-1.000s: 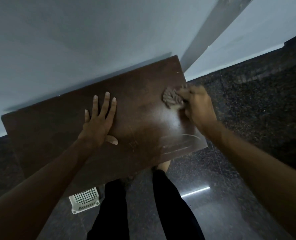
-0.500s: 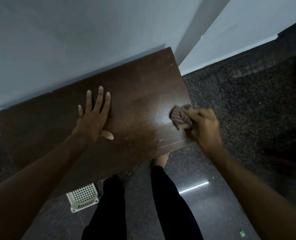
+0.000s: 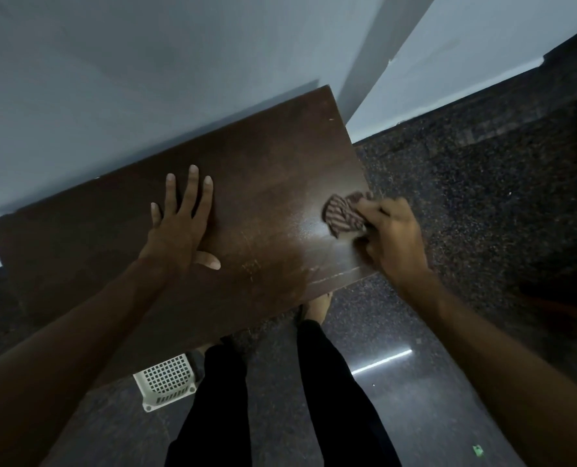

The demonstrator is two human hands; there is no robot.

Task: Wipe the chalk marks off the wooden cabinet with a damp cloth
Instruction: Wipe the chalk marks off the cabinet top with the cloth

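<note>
The dark wooden cabinet top (image 3: 263,183) stands against the pale wall. My right hand (image 3: 393,241) grips a bunched striped cloth (image 3: 341,217) and presses it on the top near its right edge. Faint white chalk marks (image 3: 334,278) run along the front right corner, with a hazy smear beside the cloth. My left hand (image 3: 179,227) lies flat on the middle of the top, fingers straight and spread.
A white perforated plastic basket (image 3: 167,382) sits on the dark speckled floor under the cabinet's front edge. My legs in black trousers (image 3: 280,399) and a bare foot stand close in front. A wall corner rises behind the cabinet's right end.
My right hand with the cloth swept from the back right of the top toward the front right edge, then stayed near that edge. My left hand stayed flat in place.
</note>
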